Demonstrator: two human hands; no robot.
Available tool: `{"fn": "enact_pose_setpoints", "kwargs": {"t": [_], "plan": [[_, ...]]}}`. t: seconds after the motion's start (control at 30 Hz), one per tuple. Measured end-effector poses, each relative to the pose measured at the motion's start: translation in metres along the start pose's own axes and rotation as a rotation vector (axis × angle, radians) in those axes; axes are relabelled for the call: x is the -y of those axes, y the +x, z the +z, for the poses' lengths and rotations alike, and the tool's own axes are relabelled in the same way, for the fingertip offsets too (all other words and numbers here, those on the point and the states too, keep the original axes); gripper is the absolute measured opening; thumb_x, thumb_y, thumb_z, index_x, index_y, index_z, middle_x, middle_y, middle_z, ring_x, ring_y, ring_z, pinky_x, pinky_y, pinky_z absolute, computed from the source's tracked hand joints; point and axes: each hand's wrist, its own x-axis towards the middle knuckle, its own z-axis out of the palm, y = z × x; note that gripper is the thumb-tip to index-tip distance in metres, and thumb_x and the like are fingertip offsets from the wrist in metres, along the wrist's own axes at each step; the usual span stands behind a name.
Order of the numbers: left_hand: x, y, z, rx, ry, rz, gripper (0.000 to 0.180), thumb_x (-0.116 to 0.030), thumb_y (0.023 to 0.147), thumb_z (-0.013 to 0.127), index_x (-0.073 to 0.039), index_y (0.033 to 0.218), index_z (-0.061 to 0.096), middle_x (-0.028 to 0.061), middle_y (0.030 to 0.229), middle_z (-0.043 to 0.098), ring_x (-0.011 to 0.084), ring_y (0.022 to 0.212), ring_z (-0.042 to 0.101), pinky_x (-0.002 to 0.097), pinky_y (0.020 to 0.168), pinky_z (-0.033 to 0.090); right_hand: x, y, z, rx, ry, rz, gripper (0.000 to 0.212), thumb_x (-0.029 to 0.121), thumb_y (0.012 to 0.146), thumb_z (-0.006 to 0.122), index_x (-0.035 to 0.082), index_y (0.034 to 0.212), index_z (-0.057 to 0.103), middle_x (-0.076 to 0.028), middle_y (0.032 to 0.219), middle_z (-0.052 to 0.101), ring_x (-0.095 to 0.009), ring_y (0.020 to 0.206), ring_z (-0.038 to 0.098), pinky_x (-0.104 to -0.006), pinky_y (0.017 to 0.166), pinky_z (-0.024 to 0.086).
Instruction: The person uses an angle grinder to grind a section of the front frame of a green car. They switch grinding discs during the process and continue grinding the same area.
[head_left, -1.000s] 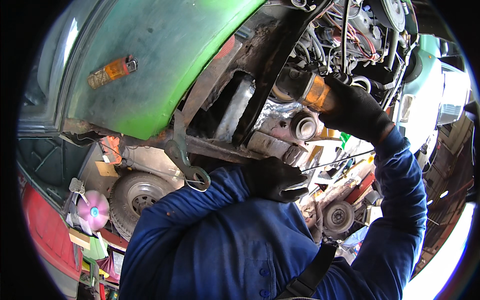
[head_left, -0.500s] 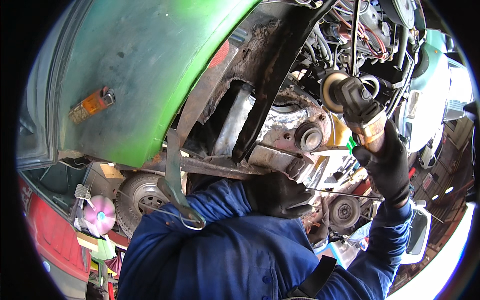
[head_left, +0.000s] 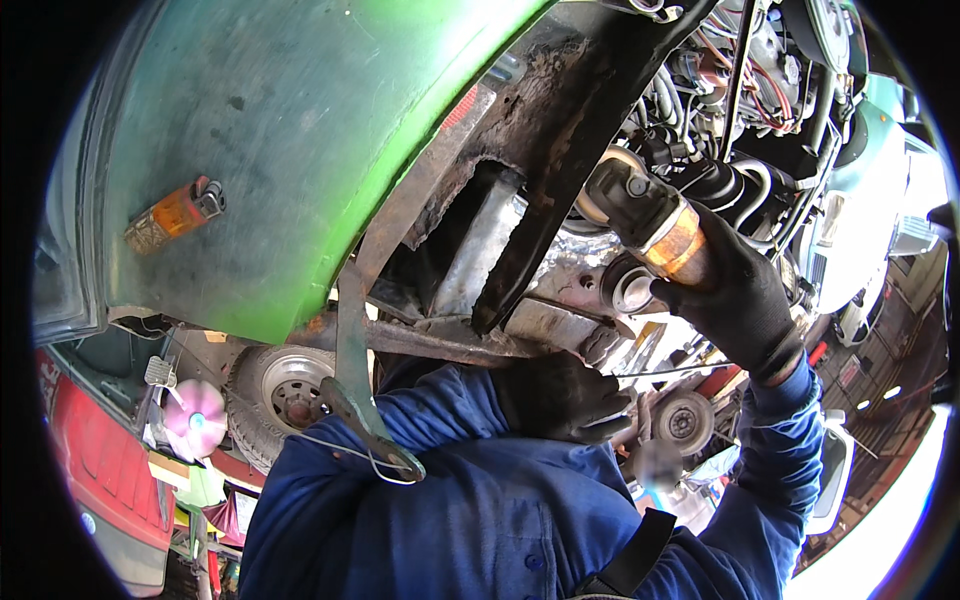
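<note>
My right hand (head_left: 738,295), in a black glove, is wrapped round the body of an angle grinder (head_left: 675,238) with a worn orange band. Its round disc (head_left: 592,205) is beside a dark, rusty metal rail (head_left: 560,190) in the car's opened front; whether they touch I cannot tell. Lower down, my left hand (head_left: 562,398), also gloved in black, sits below the rusty lower edge of the bodywork with its fingers curled together. Anything inside those fingers is hidden. A thin dark rod (head_left: 680,373) runs rightward from near its fingertips.
On the green body panel (head_left: 260,150) lies an orange box-like object (head_left: 172,215). A flat metal strip (head_left: 352,340) hangs down by my left sleeve. Hoses and wires (head_left: 745,75) fill the engine bay. A loose wheel (head_left: 290,398) stands at lower left, another (head_left: 684,420) at lower right.
My right hand has carried the grinder leftward, bringing its disc from the engine bay to beside the rusty rail. My left hand has barely moved. A blurred grey shape now shows at lower right.
</note>
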Motion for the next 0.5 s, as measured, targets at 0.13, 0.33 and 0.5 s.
{"fn": "enact_pose_setpoints", "kwargs": {"t": [0.13, 0.33, 0.5], "plan": [[-0.001, 0.002, -0.002, -0.028, 0.004, -0.001, 0.044, -0.031, 0.098, 0.084, 0.001, 0.125, 0.071, 0.011, 0.086, 0.068, 0.029, 0.071, 0.071, 0.0432, 0.063, 0.059, 0.003, -0.015, -0.002, -0.069, 0.028, 0.05, 0.076, 0.029, 0.083, 0.097, 0.003, 0.147, 0.065, -0.022, 0.125, 0.077, -0.039, 0.114, 0.078, -0.0472, 0.1, 0.061], [-0.004, 0.005, -0.005, -0.077, 0.026, 0.1, 0.045, -0.023, 0.093, 0.087, 0.004, 0.125, 0.072, 0.0116, 0.08, 0.067, 0.0291, 0.066, 0.069, 0.042, 0.061, 0.058, 0.016, -0.081, -0.001, -0.321, 0.254, 0.211, 0.063, 0.012, 0.085, 0.09, 0.002, 0.142, 0.064, -0.018, 0.112, 0.081, -0.028, 0.096, 0.081, -0.0389, 0.081, 0.064], [-0.002, 0.003, 0.0, -0.067, 0.061, 0.155, 0.043, -0.021, 0.092, 0.088, 0.004, 0.124, 0.074, 0.0113, 0.082, 0.068, 0.0292, 0.068, 0.071, 0.0422, 0.062, 0.06, 0.037, -0.171, 0.023, -0.519, 0.398, 0.427, 0.063, 0.016, 0.089, 0.083, -0.005, 0.145, 0.063, -0.013, 0.129, 0.076, -0.02, 0.112, 0.07, -0.0377, 0.1, 0.057]]}}
